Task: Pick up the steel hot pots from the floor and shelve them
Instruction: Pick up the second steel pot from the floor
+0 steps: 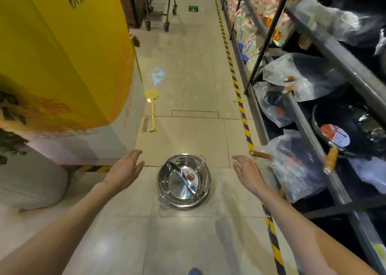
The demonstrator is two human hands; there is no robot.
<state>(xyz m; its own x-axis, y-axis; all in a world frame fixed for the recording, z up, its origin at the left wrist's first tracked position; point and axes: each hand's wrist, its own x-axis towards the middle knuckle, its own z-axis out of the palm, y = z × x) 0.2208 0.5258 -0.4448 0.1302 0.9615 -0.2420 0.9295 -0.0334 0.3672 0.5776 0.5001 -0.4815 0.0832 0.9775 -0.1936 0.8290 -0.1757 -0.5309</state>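
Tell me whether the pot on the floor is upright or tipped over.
Upright. The pot sits flat on the floor tiles, its open top and curved divider facing up.

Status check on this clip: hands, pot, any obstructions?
Left hand and right hand open, empty, flanking the pot. Steel hot pot on the floor, untouched. Nothing between hands and pot.

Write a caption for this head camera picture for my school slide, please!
Two open hands, left hand and right hand, reach toward a divided steel hot pot on the shop floor.
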